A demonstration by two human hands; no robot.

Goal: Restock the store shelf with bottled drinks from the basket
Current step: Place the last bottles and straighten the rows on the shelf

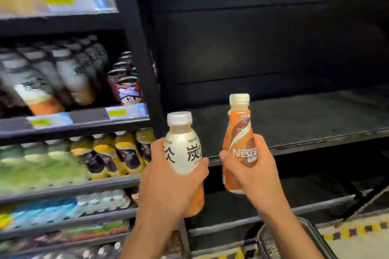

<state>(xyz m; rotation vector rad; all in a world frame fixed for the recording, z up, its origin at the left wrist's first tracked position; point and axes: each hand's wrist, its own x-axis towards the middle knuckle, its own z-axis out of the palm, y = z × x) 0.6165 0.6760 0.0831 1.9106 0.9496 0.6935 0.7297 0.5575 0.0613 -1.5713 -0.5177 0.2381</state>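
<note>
My left hand (168, 183) grips a white bottle (182, 143) with black characters and a white cap; its lower part shows orange under my fingers. My right hand (250, 170) grips an orange Nescafe bottle (239, 130) with a cream cap, held upright. Both bottles are raised in front of the edge of a bare black shelf (294, 124) on the right. The dark basket (271, 239) shows only in part at the bottom, under my right forearm; I cannot make out what it holds.
A black upright post (139, 48) divides the bare right bay from stocked shelves on the left, which hold rows of white bottles (42, 82), cans (126, 88) and yellow-capped bottles (117, 153). More bare black shelves lie above and below. Yellow-patterned floor (353, 235) is at bottom right.
</note>
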